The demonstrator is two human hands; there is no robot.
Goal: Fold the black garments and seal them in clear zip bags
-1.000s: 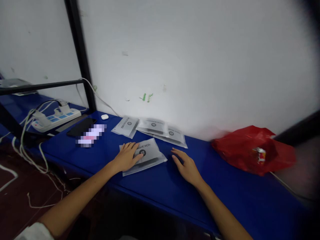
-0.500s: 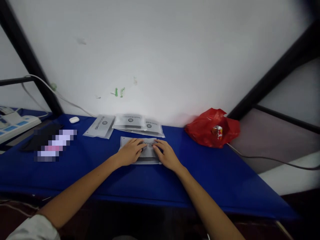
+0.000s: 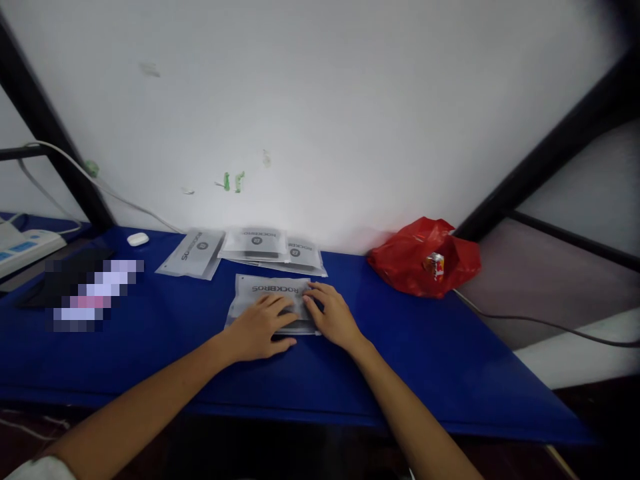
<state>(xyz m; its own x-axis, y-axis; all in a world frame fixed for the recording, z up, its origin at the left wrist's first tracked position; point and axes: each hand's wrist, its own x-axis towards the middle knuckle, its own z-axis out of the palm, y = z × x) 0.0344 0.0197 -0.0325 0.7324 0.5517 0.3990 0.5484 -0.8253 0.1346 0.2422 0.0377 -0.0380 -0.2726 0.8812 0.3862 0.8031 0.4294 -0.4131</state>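
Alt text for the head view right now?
A person's left hand lies over a translucent ROCKBROS pouch on a blue table, the right hand at its right edge; similar pouches lie behind, a red bag to the right.

a red plastic bag (image 3: 400, 260) rests at the right rear of the blue desk (image 3: 425, 373), near the white wall (image 3: 350, 120). a small white case (image 3: 138, 239) sits at the left rear. a dark flat item (image 3: 73, 272) (partly obscured by pixelation) lies left of the case. a white power strip (image 3: 43, 244) extends to the left edge of view. black posts (image 3: 545, 150) slant at both sides.
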